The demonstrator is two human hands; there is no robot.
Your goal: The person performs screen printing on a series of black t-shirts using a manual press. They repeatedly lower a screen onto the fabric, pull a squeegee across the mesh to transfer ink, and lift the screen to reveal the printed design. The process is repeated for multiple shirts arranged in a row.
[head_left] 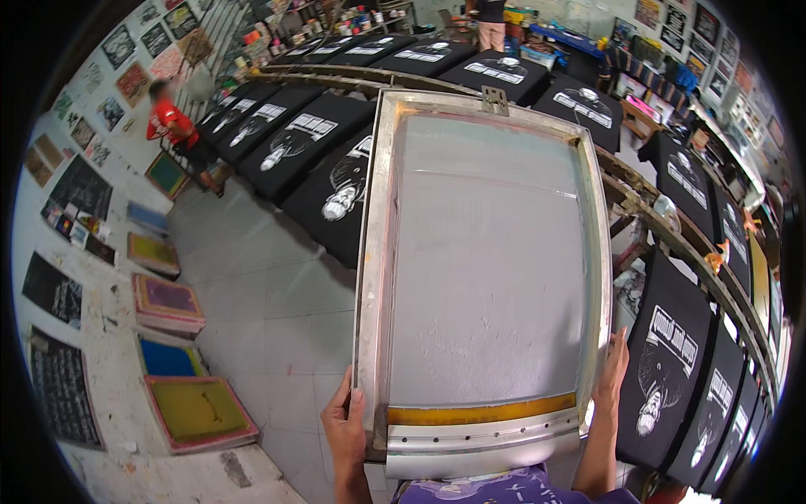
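Silver-framed and held before the body, the mesh screen (487,277) is best steadied so the squeegee (483,438) cannot slide, left hand (346,422) and right hand (613,371) curled around opposite edges, though how firmly is unclear.

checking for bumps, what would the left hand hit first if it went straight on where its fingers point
Likely the black shirt with white print, seen left of the rectangular silver frame the left hand grips; depth is unclear.

Screen (487,277) between hands (345,424); squeegee (483,437) on near end; shirts (663,361) behind, right.
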